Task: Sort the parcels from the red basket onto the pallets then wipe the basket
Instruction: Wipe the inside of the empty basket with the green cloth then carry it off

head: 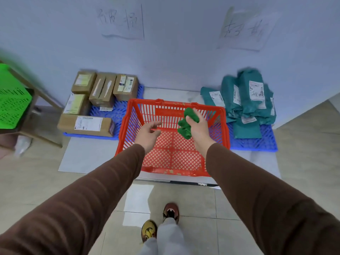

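The red basket [127, 126] stands on the floor in front of me, with no parcels inside. My right hand [197, 127] hovers over its right half, closed around a crumpled green cloth [187, 122]. Above the basket's left half, my left hand [149, 132] is open, fingers spread, holding nothing. Several brown cardboard boxes [88, 124] lie on the left blue pallet [117, 115]. A pile of teal mailer bags [246, 103] rests on the right blue pallet [257, 142].
A green crate [12, 102] sits on a wooden stand [38, 100] at the left. Two handwritten paper signs [121, 23] hang on the wall above the pallets. My feet [160, 223] stand on the tiled floor behind the basket.
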### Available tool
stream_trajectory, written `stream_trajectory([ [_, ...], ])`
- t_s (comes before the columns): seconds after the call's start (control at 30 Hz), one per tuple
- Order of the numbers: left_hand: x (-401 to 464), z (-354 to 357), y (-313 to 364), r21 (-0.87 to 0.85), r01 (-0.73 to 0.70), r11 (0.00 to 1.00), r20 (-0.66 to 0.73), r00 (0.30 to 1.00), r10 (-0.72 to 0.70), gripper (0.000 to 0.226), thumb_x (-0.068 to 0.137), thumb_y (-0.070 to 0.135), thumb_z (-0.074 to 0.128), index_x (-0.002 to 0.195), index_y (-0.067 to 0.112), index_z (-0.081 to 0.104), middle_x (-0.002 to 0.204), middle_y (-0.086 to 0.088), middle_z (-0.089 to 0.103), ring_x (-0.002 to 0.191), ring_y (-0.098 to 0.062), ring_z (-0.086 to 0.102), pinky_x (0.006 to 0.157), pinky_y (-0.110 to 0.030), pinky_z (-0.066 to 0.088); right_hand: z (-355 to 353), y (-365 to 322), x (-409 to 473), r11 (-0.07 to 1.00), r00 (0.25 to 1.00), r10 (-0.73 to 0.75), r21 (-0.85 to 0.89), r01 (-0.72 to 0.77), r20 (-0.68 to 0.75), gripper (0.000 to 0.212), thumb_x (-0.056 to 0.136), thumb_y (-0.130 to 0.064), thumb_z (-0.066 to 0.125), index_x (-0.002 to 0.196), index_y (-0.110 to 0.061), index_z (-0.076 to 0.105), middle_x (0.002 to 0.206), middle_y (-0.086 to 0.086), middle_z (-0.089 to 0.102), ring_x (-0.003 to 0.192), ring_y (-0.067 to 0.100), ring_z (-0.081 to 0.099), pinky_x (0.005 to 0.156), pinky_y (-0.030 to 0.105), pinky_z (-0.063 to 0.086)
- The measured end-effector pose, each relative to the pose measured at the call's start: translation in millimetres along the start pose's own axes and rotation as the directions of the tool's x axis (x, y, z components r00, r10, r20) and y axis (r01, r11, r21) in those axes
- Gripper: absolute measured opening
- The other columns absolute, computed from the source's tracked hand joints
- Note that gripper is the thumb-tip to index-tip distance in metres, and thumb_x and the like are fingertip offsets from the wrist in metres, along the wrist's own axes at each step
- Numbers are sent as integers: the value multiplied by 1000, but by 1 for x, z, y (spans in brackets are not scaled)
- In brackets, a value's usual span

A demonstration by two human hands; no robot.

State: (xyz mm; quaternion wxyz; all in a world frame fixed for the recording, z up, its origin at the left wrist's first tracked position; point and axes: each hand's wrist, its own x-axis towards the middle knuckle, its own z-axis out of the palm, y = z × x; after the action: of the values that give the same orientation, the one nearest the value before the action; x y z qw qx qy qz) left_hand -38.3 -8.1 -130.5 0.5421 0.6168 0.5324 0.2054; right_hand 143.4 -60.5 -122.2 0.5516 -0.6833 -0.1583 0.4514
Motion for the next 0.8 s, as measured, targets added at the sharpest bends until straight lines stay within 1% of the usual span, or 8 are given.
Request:
stream_trajectory([
  [0.07,11,-10,-8,-3,-5,1000,-39,999,5,35,97,2,56,129,13,64,128,-7,60,105,-14,61,93,-24,53,1,-8,18,997,998,-53,-63,52,-17,54,100,-14,59,150,-29,44,141,2,56,117,20,63,97,37,56],
  [0.17,29,-21,-20,65,-45,997,-56,997,49,36,96,4,57,130,14,63,132,-5,59,118,-19,57,109,-37,45,4,-13,52,977,989,-143,-164,135,-36,54,101,-11,56,152,-21,42,129,-4,57,94,0,61,69,7,51],
  [0.23,41,-26,-26,122,-77,990,-62,994,85,37,96,8,58,132,16,62,135,-2,59,125,-16,55,113,-38,41,8,-13,71,956,981,-188,-239,173,-40,55,101,-13,57,153,-23,42,137,-1,56,107,7,60,83,12,50],
  [0.33,55,-37,-39,302,-151,941,-80,980,183,43,97,17,59,139,23,57,143,1,55,135,-16,46,118,-40,33,16,-5,92,901,972,-233,-381,206,-25,55,100,-20,57,151,-31,42,144,3,53,128,19,52,110,38,45],
  [0.53,73,-65,-69,532,-22,846,-174,976,134,72,97,24,60,158,33,22,166,0,19,154,-24,14,123,-48,15,24,19,112,827,975,-217,-539,157,-48,54,101,-17,55,153,-27,41,147,8,52,136,27,47,116,40,37],
  [0.6,73,-72,-79,462,40,886,-173,984,46,81,97,25,60,160,30,10,163,-4,28,149,-27,30,119,-53,29,30,24,114,831,975,-216,-535,151,-60,54,102,-17,53,153,-27,40,149,7,51,136,26,47,116,39,37],
  [0.73,68,-75,-82,285,118,951,-146,986,-78,75,101,31,54,160,31,6,143,-4,54,113,-19,61,93,-40,51,42,20,118,884,971,-194,-454,111,-140,49,104,-15,46,151,-27,43,148,2,51,132,22,52,108,34,45],
  [0.8,69,-75,-83,243,94,965,-144,988,-60,68,101,34,54,157,34,15,135,-2,59,104,-15,63,88,-38,53,47,18,119,911,974,-164,-404,89,-156,48,103,-13,42,149,-29,45,137,-1,55,113,16,61,88,30,55],
])
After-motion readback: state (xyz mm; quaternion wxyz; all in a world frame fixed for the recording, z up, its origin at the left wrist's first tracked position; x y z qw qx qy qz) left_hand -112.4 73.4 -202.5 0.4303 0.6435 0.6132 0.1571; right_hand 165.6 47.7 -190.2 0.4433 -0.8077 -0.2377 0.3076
